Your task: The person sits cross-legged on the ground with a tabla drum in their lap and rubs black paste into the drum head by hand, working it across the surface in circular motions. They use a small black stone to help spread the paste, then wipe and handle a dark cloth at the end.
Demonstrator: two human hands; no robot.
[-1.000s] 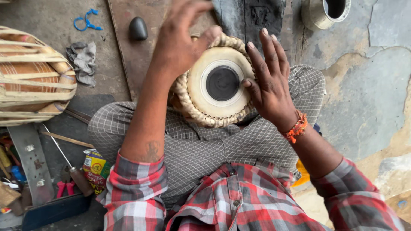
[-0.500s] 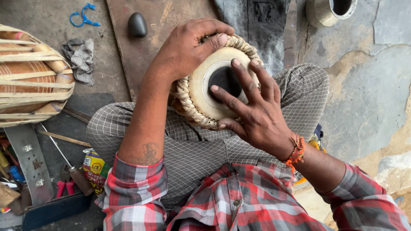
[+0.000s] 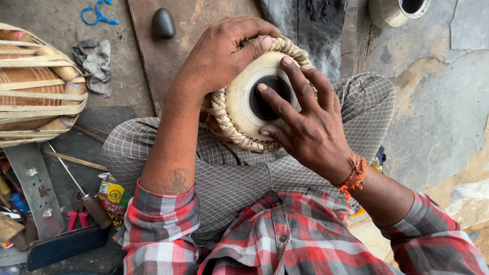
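In the head view, a small cream-skinned drum with a black centre spot and a braided rope rim (image 3: 254, 99) lies tilted on the lap, centre frame. The left hand (image 3: 219, 56) clamps its upper rim; the right hand (image 3: 305, 127) rests open-fingered on the skin. Best to brace firmly — press with fingertips (image 3: 262, 87) only. A dark oval stone (image 3: 163, 23) sits upper left.

The drum (image 3: 254, 99) under my hands has a smooth, matt cream skin with a dull black patch in the middle, and a rough braided hide rim. My trousers (image 3: 234, 173) are soft checked cloth; my shirt (image 3: 285, 239) is plaid cotton. The stone (image 3: 163, 23) looks smooth and faintly glossy on a worn wooden board (image 3: 188, 20). The rag (image 3: 94, 63) is limp grey cloth. The floor (image 3: 438, 102) is rough, patchy cement.
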